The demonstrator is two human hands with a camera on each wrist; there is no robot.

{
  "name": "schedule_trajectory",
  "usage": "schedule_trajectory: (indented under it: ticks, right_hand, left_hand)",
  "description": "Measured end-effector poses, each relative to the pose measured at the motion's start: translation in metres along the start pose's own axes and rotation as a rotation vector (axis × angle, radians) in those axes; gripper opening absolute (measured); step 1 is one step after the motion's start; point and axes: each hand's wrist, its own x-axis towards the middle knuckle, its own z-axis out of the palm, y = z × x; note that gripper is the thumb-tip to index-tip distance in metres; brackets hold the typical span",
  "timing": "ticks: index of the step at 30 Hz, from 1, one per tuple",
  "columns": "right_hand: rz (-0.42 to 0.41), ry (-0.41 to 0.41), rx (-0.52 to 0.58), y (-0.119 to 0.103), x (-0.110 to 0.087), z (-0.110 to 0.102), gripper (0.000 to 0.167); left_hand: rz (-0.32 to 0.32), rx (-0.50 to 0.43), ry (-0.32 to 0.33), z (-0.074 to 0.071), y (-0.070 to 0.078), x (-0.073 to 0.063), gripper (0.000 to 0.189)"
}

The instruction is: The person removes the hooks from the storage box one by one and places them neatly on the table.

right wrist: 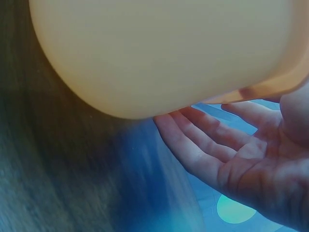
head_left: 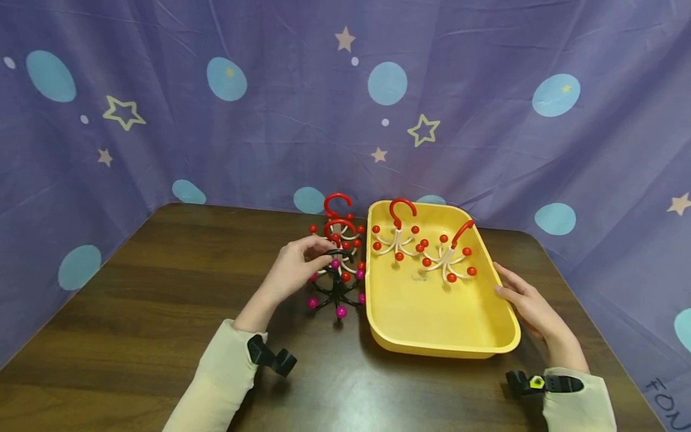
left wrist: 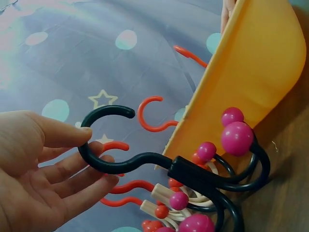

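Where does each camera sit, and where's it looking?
Head: on the head, looking forward and down at the yellow tray; the left hand, right hand and sleeves show.
Left wrist: on that wrist, looking at the black hanger its hand pinches; some of the right hand shows too.
Right wrist: on that wrist, looking at the tray's outside; only the right hand shows.
Shared: head and left wrist both see that hanger.

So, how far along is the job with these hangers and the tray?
Looks done: two red-hooked hangers in the yellow tray. In hand: the left hand pinches the black hanger; the right hand rests against the tray. Probably left: that hanger, plus two other hangers beside the tray.
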Motion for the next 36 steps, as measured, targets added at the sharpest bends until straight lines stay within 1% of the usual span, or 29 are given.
schedule_trajectory:
  ticks: [4,7,9,11,15,17,20,24,29,33,36]
  right_hand:
    - [-0.002,-0.011,0.012,0.0,0.0,-0.001,0.064]
    - [0.003,-0.012,0.006,0.0,0.0,-0.001,0.064]
    - [0.003,-0.009,0.006,-0.001,0.0,-0.001,0.064]
    - [0.001,-0.008,0.013,-0.001,0.0,-0.001,0.064]
    - [0.0,-0.009,0.02,0.0,0.0,0.0,0.063]
    - [0.003,-0.007,0.014,0.0,-0.001,0.0,0.063]
    - [0.006,-0.006,0.017,0.0,-0.001,0.0,0.064]
    - [0.006,-0.007,0.022,0.0,0.0,0.0,0.064]
    - [0.004,-0.004,0.024,-0.001,0.0,0.0,0.063]
    - [0.007,-0.003,0.02,-0.001,0.0,-0.001,0.063]
    - [0.009,-0.004,0.021,-0.001,0.0,0.0,0.064]
  left_hand:
    - [-0.01,-0.04,-0.019,0.001,0.004,0.004,0.02]
    - [0.008,-0.053,-0.036,0.003,0.01,0.01,0.019]
    - [0.037,-0.031,-0.048,0.005,0.016,0.015,0.018]
    - [0.078,0.015,-0.054,0.007,0.022,0.02,0.016]
    - [0.135,0.111,-0.07,0.012,0.036,0.031,0.016]
    - [0.134,0.133,-0.088,0.015,0.042,0.037,0.017]
    - [0.121,0.139,-0.131,0.02,0.05,0.045,0.016]
    - [0.114,0.148,-0.178,0.027,0.06,0.057,0.017]
    - [0.14,0.183,-0.226,0.038,0.077,0.069,0.021]
    - [0.172,0.224,-0.252,0.051,0.088,0.078,0.024]
    - [0.187,0.221,-0.276,0.062,0.094,0.084,0.025]
